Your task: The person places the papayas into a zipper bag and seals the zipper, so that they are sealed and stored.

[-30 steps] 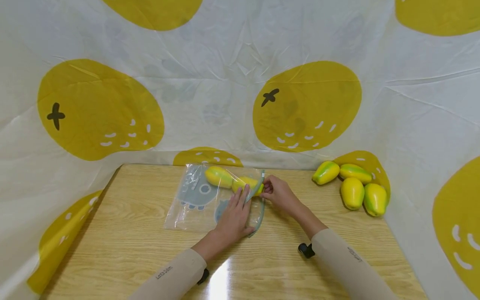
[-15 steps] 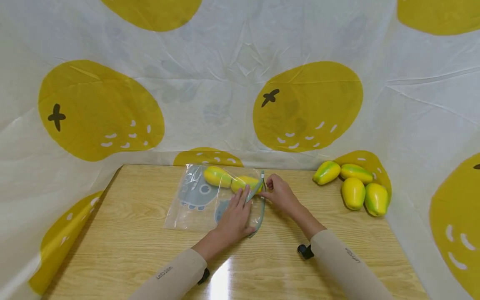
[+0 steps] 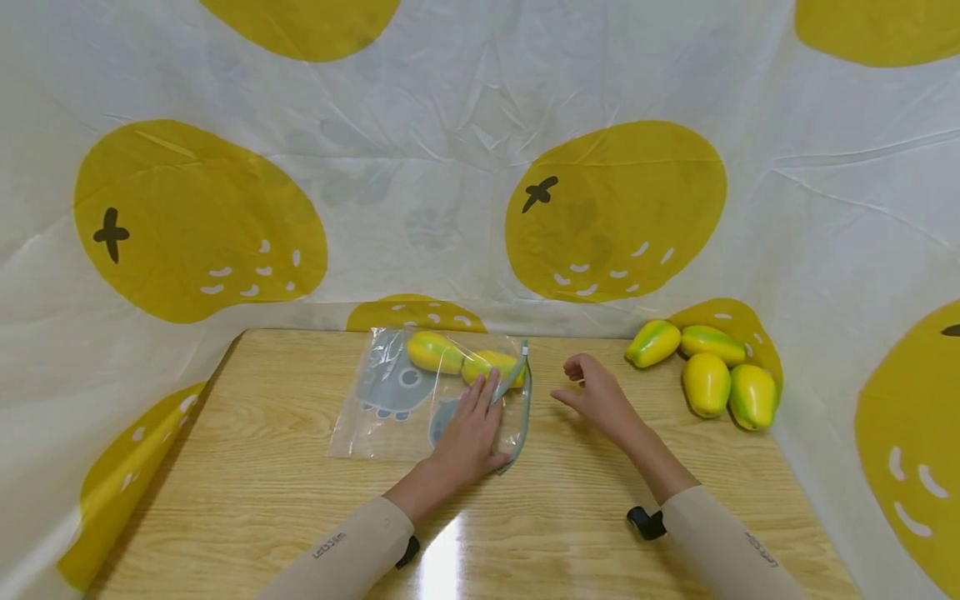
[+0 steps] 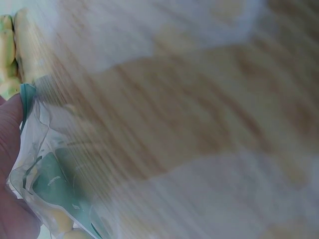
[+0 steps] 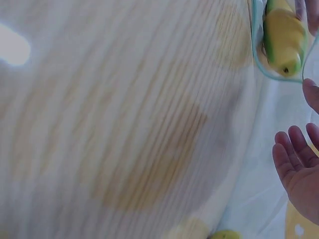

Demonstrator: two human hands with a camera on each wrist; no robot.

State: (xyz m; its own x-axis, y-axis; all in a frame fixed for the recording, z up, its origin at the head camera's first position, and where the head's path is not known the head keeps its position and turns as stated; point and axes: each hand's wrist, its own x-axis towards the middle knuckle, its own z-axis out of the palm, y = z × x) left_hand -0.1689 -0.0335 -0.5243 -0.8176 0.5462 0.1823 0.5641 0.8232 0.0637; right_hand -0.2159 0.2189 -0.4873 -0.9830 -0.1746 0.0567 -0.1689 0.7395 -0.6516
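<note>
A clear zip bag [image 3: 390, 442] printed with a grey-blue cartoon figure lies on the wooden table, its mouth towards the right. Inside are two yellow-green papayas [image 3: 435, 353], end to end. My left hand [image 3: 461, 437] rests on the bag near its mouth, fingers straight, thumb spread by the greenish zip rim [image 3: 527, 417]. In the right wrist view the mouth gapes around a papaya [image 5: 284, 37]. My right hand [image 3: 600, 404] is just right of the bag, apart from it, fingers loosely bent, holding nothing. The left wrist view shows only part of the left hand.
Several loose papayas [image 3: 707, 385] sit together at the table's back right corner. A white cloth [image 3: 420, 225] with large yellow fruit prints hangs behind and on both sides of the wooden table [image 3: 255, 500].
My right hand, earlier at the bag's mouth by the papaya, has drawn away to the right with its fingers spread wider. The second papaya sits slightly further inside. My left hand has stayed put.
</note>
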